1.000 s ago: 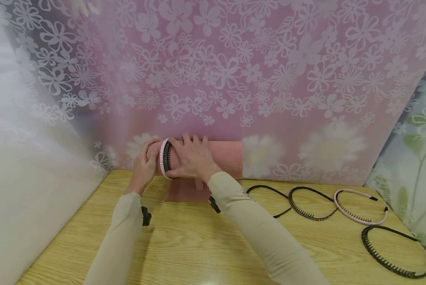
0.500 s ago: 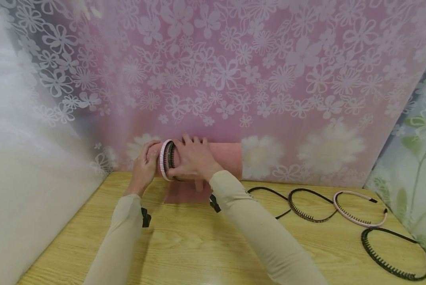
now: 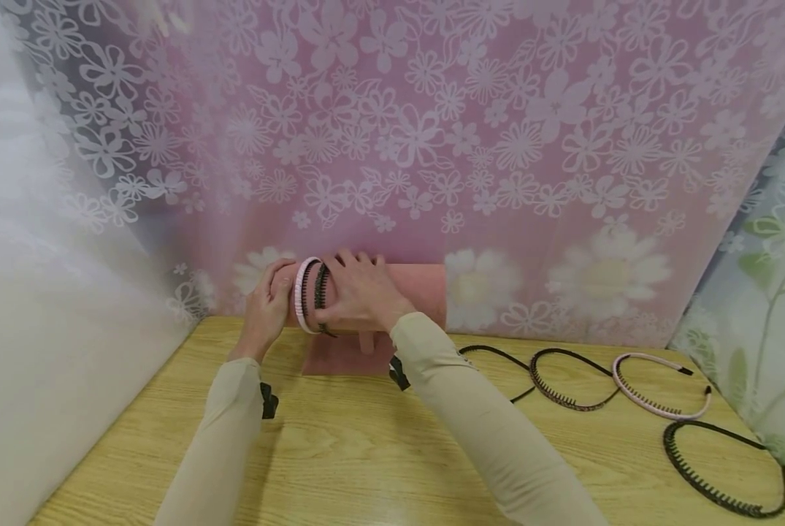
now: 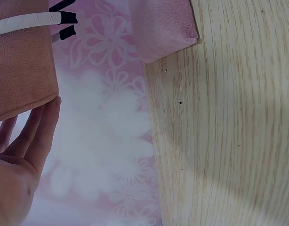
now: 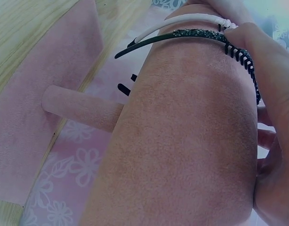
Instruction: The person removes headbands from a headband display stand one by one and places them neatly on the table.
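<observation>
A pink plush headband stand (image 3: 418, 294), a horizontal roll on a post, stands at the back of the table. Around its left part sits a pale pink-white headband (image 3: 299, 296) with dark teeth and black tips. Just to its right is a black glittery toothed headband (image 3: 320, 288), its ends hanging below the roll. My left hand (image 3: 266, 310) grips the roll's left end, fingertips at its edge in the left wrist view. My right hand (image 3: 364, 294) spans the roll and holds the black headband, with the thumb (image 5: 248, 36) on it; the far fingertips are partly hidden.
The stand's pink base (image 3: 339, 358) rests on the wooden table (image 3: 339, 453). To the right lie a thin black headband (image 3: 497, 351), a brown-black one (image 3: 563, 400), a pink one (image 3: 655, 403) and another black one (image 3: 707, 495). A flowered curtain (image 3: 392, 161) hangs close behind.
The black headband has shifted right along the roll, and a strip of pink shows between it and the pale one. My right hand moved slightly right with it; my left hand stayed put.
</observation>
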`<control>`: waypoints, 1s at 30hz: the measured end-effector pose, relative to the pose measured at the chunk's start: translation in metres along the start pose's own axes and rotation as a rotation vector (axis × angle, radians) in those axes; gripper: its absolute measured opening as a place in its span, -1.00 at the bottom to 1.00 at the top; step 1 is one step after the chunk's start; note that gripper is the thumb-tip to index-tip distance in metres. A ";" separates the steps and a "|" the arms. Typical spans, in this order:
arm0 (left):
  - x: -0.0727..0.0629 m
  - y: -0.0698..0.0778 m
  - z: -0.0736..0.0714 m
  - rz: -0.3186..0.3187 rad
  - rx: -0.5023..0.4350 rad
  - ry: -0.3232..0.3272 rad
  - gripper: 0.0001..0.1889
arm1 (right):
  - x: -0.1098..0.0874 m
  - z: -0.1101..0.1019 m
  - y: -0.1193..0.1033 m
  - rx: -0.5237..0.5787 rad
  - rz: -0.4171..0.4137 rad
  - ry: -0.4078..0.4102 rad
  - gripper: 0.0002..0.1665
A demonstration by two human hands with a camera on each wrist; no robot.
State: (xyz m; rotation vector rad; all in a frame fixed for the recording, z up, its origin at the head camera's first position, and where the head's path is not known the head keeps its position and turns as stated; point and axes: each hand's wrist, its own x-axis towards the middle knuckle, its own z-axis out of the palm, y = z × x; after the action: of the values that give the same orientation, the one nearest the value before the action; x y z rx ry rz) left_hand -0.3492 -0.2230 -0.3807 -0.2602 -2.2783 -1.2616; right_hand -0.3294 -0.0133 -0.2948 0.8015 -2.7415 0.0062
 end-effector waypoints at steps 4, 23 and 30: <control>0.000 0.000 -0.001 0.002 -0.001 0.002 -0.50 | 0.001 0.000 0.000 -0.001 0.002 -0.004 0.12; -0.001 0.002 -0.001 -0.001 -0.002 0.000 -0.50 | -0.001 -0.003 0.000 0.039 0.031 -0.029 0.14; -0.001 0.002 -0.001 0.001 -0.009 -0.008 -0.50 | -0.003 -0.004 0.001 0.037 0.029 -0.031 0.11</control>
State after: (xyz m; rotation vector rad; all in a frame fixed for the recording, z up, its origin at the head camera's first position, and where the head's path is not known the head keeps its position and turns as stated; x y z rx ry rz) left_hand -0.3468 -0.2228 -0.3794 -0.2704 -2.2795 -1.2728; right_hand -0.3263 -0.0106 -0.2918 0.7776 -2.7897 0.0508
